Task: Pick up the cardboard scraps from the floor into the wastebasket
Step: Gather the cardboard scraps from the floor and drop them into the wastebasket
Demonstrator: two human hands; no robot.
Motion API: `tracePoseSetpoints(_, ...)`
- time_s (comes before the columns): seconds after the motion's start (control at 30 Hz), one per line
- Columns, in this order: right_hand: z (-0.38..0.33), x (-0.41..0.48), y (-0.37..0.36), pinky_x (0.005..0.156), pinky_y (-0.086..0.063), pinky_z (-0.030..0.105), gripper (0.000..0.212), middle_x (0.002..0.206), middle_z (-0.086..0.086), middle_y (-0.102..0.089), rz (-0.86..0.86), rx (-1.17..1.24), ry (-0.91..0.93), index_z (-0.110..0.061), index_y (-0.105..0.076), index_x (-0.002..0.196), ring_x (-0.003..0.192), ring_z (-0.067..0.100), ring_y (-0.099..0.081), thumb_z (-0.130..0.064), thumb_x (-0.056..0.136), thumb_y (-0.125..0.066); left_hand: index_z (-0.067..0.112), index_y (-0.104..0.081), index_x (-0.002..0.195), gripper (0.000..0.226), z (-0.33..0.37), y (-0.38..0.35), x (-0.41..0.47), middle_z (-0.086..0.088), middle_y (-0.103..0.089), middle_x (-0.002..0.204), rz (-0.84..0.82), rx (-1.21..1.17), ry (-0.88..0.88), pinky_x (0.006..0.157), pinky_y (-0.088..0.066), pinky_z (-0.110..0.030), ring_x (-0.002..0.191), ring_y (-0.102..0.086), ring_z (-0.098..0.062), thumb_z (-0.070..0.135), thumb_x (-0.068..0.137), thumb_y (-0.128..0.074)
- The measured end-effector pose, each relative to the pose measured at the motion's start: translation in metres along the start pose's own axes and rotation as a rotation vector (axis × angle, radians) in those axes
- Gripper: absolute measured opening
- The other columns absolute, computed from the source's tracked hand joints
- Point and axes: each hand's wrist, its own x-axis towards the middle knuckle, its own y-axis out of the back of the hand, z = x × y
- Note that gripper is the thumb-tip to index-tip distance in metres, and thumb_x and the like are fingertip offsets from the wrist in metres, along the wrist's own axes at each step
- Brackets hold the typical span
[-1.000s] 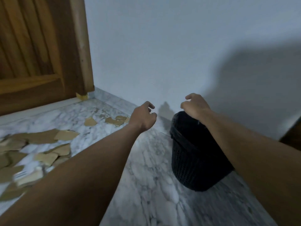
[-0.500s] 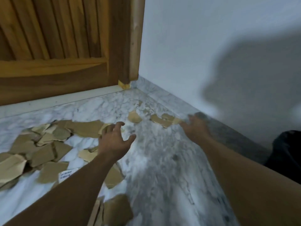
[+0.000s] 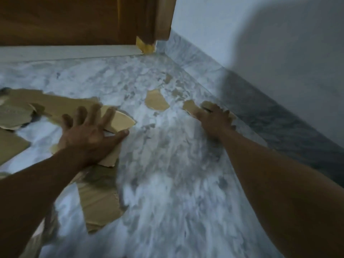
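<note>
Several brown cardboard scraps lie on the marble floor [image 3: 167,183]. My left hand [image 3: 89,135] is spread flat, fingers apart, over a pale pointed scrap [image 3: 119,121] left of centre. My right hand [image 3: 216,118] reaches to small scraps [image 3: 189,106] by the skirting, fingers down on them; whether it grips one I cannot tell. A lone rounded scrap [image 3: 155,100] lies between the hands. A big scrap [image 3: 98,203] sits under my left forearm. The wastebasket is out of view.
A wooden door [image 3: 78,19] and its frame stand at the far left, with a white threshold strip [image 3: 65,52]. A white wall [image 3: 260,43] with a marble skirting [image 3: 279,116] runs along the right. More scraps pile at the left edge [image 3: 14,112].
The view swung left, away from the black wastebasket, which left the frame. Both hands moved from the basket down to the floor scraps.
</note>
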Motion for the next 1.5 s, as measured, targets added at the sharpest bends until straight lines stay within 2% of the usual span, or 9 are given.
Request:
tracePoseSetpoints(0.2,-0.049,0.024,-0.001,0.112,-0.007,0.073,0.106,0.165,0.024,-0.010,-0.055,-0.011,-0.051,-0.054,0.010,0.154,0.148,0.051,-0.010,-0.101,0.066,-0.026,0.039,-0.050,0.140,0.090,0.005,-0.004,-0.002,-0.010,-0.046,0.145,0.255,-0.022,0.006,0.109,-0.024,-0.060,0.133,-0.036,-0.037,0.093,0.078,-0.016)
tracePoseSetpoints(0.37,-0.118,0.023,-0.026,0.107,0.002,0.079,0.116,0.168,0.012,0.013,-0.238,-0.104,0.055,-0.061,-0.011,0.151,0.148,0.055,0.011,-0.109,0.046,-0.022,0.046,0.001,0.158,0.104,0.002,-0.008,0.007,-0.010,0.006,0.170,0.096,-0.067,0.158,0.115,0.009,-0.070,0.153,0.010,-0.044,0.101,0.070,-0.012)
tracePoseSetpoints(0.5,-0.139,0.011,-0.059,0.118,0.000,0.067,0.128,0.171,-0.001,0.001,-0.314,-0.056,0.243,-0.060,-0.020,0.150,0.154,0.040,0.005,-0.112,0.033,-0.036,0.044,-0.007,0.159,0.082,-0.002,-0.009,0.008,-0.005,-0.002,0.171,0.093,-0.024,0.155,0.119,0.001,-0.065,0.154,0.002,-0.040,0.083,0.087,-0.011)
tracePoseSetpoints(0.73,-0.141,-0.054,-0.058,0.114,-0.004,0.071,0.072,0.163,-0.001,-0.017,-0.435,-0.095,0.424,-0.053,-0.031,0.140,0.151,0.041,-0.006,-0.075,0.077,-0.058,0.038,-0.043,0.150,0.063,0.006,-0.008,-0.042,-0.003,-0.041,0.158,0.174,-0.060,0.122,0.110,-0.023,-0.053,0.143,-0.032,-0.037,0.052,0.090,-0.029)
tracePoseSetpoints(0.9,-0.148,-0.111,-0.058,0.115,0.009,0.068,0.088,0.168,0.005,-0.002,-0.419,0.040,0.474,-0.057,-0.001,0.153,0.153,0.040,0.006,-0.087,0.080,-0.040,0.023,-0.058,0.127,0.054,-0.005,-0.002,-0.072,-0.014,-0.061,0.122,0.295,-0.129,0.155,0.091,-0.031,-0.051,0.112,-0.052,-0.040,0.045,0.079,-0.050)
tracePoseSetpoints(1.07,-0.159,-0.135,-0.082,0.112,0.010,0.073,0.110,0.167,0.007,0.000,-0.349,-0.123,0.560,-0.053,0.002,0.155,0.153,0.040,0.007,-0.103,0.063,-0.031,0.013,-0.048,0.128,0.066,-0.038,0.008,-0.057,-0.023,-0.050,0.135,0.468,-0.204,0.273,0.104,-0.030,-0.058,0.131,-0.040,-0.042,0.052,0.075,-0.043)
tracePoseSetpoints(1.2,-0.169,-0.119,-0.092,0.111,-0.016,0.065,0.122,0.163,0.011,-0.005,-0.158,-0.212,0.601,-0.041,0.013,0.157,0.145,0.040,-0.014,-0.104,0.061,-0.027,0.032,0.002,0.161,0.084,-0.054,-0.002,-0.034,-0.012,0.012,0.169,0.298,-0.121,0.264,0.114,0.015,-0.067,0.152,0.020,-0.042,0.066,0.089,-0.027)
tracePoseSetpoints(1.33,-0.189,-0.092,-0.103,0.113,0.012,0.072,0.129,0.164,0.003,0.033,-0.197,-0.221,0.672,-0.038,0.015,0.158,0.151,0.035,0.025,-0.105,0.058,-0.031,0.042,0.019,0.157,0.079,-0.062,0.001,-0.010,-0.005,0.024,0.167,0.244,-0.053,0.193,0.114,0.012,-0.071,0.151,0.022,-0.041,0.062,0.095,-0.027)
tracePoseSetpoints(1.5,-0.200,-0.071,-0.112,0.112,0.013,0.072,0.115,0.169,-0.007,0.013,-0.277,-0.249,0.702,-0.049,0.007,0.157,0.154,0.028,0.019,-0.105,0.061,-0.025,0.045,-0.006,0.159,0.060,-0.069,0.005,0.001,0.001,0.003,0.171,0.088,-0.023,0.190,0.118,0.006,-0.068,0.156,0.007,-0.034,0.054,0.100,-0.014)
